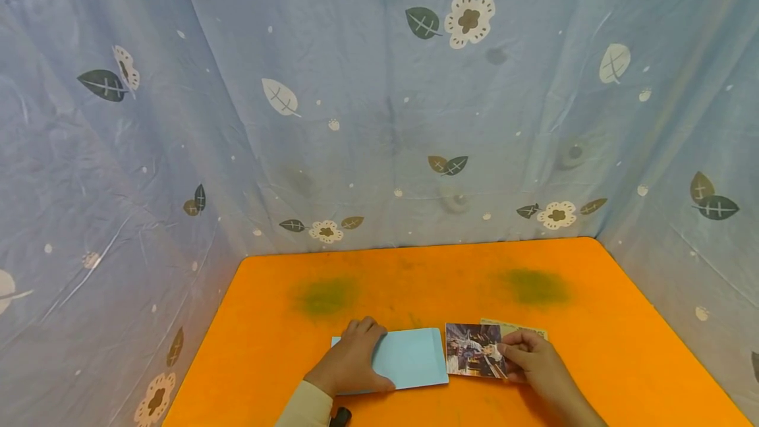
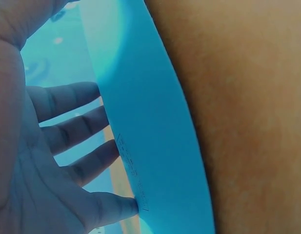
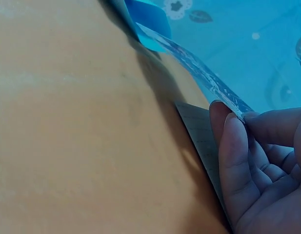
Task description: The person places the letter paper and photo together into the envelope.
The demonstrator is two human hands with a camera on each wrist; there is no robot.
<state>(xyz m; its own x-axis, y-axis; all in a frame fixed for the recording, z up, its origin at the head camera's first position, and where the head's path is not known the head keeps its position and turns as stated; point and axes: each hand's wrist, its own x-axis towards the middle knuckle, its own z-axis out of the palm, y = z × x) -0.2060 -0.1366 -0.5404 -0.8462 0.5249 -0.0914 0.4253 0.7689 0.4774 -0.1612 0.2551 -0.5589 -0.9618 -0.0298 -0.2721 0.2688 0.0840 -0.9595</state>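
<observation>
A light blue envelope [image 1: 409, 356] lies at the near middle, its flap end toward the right. My left hand [image 1: 352, 358] grips its left part, thumb at the near edge and fingers at the far edge. In the left wrist view, the fingertips meet the edge of the envelope [image 2: 155, 122]. My right hand [image 1: 536, 361] pinches the right side of a picture postcard [image 1: 471, 349] between thumb and fingers. The card's left end is at the envelope's right end. In the right wrist view the postcard [image 3: 204, 73] is seen nearly edge-on, raised and slightly bowed.
Behind the postcard, partly covered, is a pale yellowish card [image 1: 524, 329] on the orange table [image 1: 415, 282]. A small black object [image 1: 340, 417] shows beside the left sleeve. Blue patterned curtains [image 1: 379, 117] stand around the back and both sides.
</observation>
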